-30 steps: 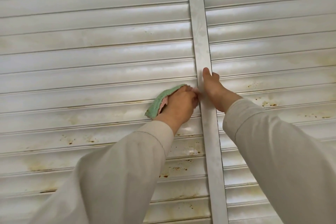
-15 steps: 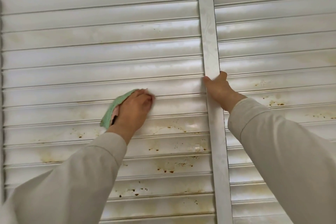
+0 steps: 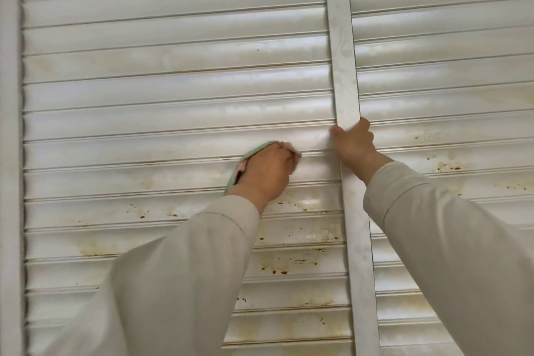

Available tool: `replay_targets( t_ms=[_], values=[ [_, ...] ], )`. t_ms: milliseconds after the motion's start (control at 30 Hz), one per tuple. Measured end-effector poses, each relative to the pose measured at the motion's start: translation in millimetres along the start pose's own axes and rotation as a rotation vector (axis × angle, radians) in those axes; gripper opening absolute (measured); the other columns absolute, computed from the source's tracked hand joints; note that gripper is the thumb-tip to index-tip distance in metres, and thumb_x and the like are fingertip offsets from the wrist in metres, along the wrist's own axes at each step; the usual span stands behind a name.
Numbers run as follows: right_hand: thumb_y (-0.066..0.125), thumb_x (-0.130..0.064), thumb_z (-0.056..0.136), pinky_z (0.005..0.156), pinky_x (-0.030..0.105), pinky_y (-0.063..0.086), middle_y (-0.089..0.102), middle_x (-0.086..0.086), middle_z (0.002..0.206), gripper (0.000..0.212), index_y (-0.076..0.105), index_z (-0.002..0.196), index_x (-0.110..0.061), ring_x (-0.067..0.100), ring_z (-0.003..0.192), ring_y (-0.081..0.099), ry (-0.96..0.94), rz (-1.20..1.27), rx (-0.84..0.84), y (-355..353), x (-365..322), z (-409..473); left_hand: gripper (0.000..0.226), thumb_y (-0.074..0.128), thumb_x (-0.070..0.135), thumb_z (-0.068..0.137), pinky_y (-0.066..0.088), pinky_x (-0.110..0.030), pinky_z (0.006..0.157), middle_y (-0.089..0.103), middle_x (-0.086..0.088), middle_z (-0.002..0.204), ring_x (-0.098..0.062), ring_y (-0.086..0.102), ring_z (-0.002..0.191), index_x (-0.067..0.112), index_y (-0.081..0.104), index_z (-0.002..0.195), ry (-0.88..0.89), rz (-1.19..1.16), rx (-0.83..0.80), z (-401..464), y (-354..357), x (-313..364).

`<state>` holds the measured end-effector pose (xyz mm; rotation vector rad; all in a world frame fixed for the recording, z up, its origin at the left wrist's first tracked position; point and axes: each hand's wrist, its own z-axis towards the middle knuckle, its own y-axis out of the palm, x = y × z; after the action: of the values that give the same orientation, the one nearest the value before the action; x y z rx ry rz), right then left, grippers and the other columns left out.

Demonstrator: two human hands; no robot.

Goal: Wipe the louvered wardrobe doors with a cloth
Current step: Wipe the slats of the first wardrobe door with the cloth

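Two white louvered wardrobe doors fill the view, the left door (image 3: 173, 95) and the right door (image 3: 448, 66), split by an upright centre stile (image 3: 341, 37). My left hand (image 3: 265, 173) presses a green and pink cloth (image 3: 250, 154) flat against a slat of the left door, a little left of the stile. The hand covers most of the cloth. My right hand (image 3: 354, 144) grips the stile at about the same height, thumb on its left edge and fingers on its right. Both arms are in pale sleeves.
Brown rust-like specks and yellowish stains (image 3: 274, 269) dot the slats below my hands on both doors. The upper slats look cleaner. The door's left frame post (image 3: 10, 153) stands at the left edge of the view.
My left hand swept the cloth leftward away from the stile, then back right toward it along the same slat. My right hand stayed on the stile. The view shifted left, showing the left frame post.
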<state>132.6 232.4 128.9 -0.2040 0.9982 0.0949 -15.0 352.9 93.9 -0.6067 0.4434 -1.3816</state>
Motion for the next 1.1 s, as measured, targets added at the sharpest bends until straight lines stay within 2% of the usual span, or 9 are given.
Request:
replay_targets(
  t_ms=[133,233,400,500,633,767,900,967,1100],
  values=[
    [0.048,-0.039,0.093,0.108,0.045,0.029,0.034,0.017,0.144,0.061,0.031,0.142,-0.008,0.037,0.133,0.033,0.101,-0.217,0.274,21,-17,-27,0.032,0.042,0.019,0.103,0.036,-0.021,0.093,0.063,-0.003,0.107,-0.02,0.055,0.108,0.007,0.072,0.105,-0.007,0.027,0.008,-11,-14,-9],
    [0.05,-0.029,0.089,0.105,0.044,0.028,0.037,0.016,0.14,0.05,0.041,0.133,-0.007,0.037,0.126,0.036,-0.115,-0.303,0.422,51,-31,-53,0.047,0.036,0.023,0.096,0.047,-0.028,0.093,0.071,-0.013,0.088,-0.034,0.062,0.093,0.0,0.075,0.085,-0.118,0.002,-0.044,-25,-33,-41],
    [0.054,-0.031,0.091,0.108,0.042,0.026,0.032,0.013,0.146,0.055,0.042,0.14,-0.009,0.035,0.133,0.03,-0.52,-0.316,0.241,116,-52,-90,0.045,0.038,0.04,0.102,0.042,-0.032,0.101,0.061,-0.006,0.127,-0.025,0.052,0.122,0.01,0.07,0.115,-0.159,0.159,0.063,-51,-73,-79],
    [0.054,-0.031,0.091,0.109,0.041,0.027,0.03,0.014,0.15,0.056,0.042,0.141,-0.009,0.034,0.138,0.026,-0.653,-0.319,0.167,151,-74,-107,0.067,0.025,0.053,0.089,0.042,-0.026,0.09,0.068,-0.009,0.098,-0.029,0.058,0.103,0.007,0.075,0.091,-0.113,0.148,0.103,-64,-85,-117],
    [0.053,-0.036,0.093,0.116,0.045,0.024,0.021,0.018,0.157,0.061,0.037,0.145,-0.009,0.036,0.144,0.018,-0.748,-0.408,0.099,194,-102,-115,0.059,0.03,0.043,0.091,0.051,-0.034,0.087,0.07,-0.008,0.087,-0.028,0.059,0.092,0.006,0.075,0.081,-0.097,0.199,0.154,-88,-109,-182],
    [0.042,-0.05,0.097,0.121,0.053,0.005,-0.005,0.015,0.164,0.075,0.013,0.156,-0.012,0.037,0.15,-0.007,-0.652,-0.522,0.008,226,-112,-115,0.046,0.04,0.028,0.092,0.055,-0.037,0.078,0.071,-0.011,0.081,-0.029,0.065,0.088,0.003,0.072,0.071,-0.105,0.135,0.214,-116,-137,-219],
    [0.029,-0.06,0.098,0.119,0.051,-0.01,-0.027,0.008,0.162,0.083,-0.012,0.157,-0.018,0.031,0.148,-0.026,-0.606,-0.647,0.009,244,-101,-116,0.036,0.049,0.034,0.101,0.038,-0.032,0.102,0.06,-0.009,0.132,-0.022,0.047,0.125,0.009,0.073,0.11,-0.289,0.14,0.361,-149,-171,-265],
    [0.027,-0.061,0.097,0.119,0.051,-0.012,-0.028,0.007,0.161,0.084,-0.014,0.156,-0.019,0.029,0.147,-0.027,-0.592,-0.678,0.016,245,-99,-116,0.033,0.05,0.029,0.103,0.03,-0.029,0.109,0.053,-0.012,0.142,-0.025,0.041,0.135,0.007,0.07,0.118,-0.368,0.151,0.398,-164,-185,-295],
    [0.025,-0.062,0.098,0.12,0.052,-0.011,-0.029,0.008,0.161,0.083,-0.015,0.156,-0.018,0.03,0.147,-0.028,-0.581,-0.721,0.021,246,-102,-118,0.026,0.049,0.006,0.1,0.024,-0.012,0.1,0.062,-0.02,0.128,-0.031,0.049,0.129,-0.003,0.072,0.107,-0.435,0.081,0.472,-177,-200,-321]
  ],
)
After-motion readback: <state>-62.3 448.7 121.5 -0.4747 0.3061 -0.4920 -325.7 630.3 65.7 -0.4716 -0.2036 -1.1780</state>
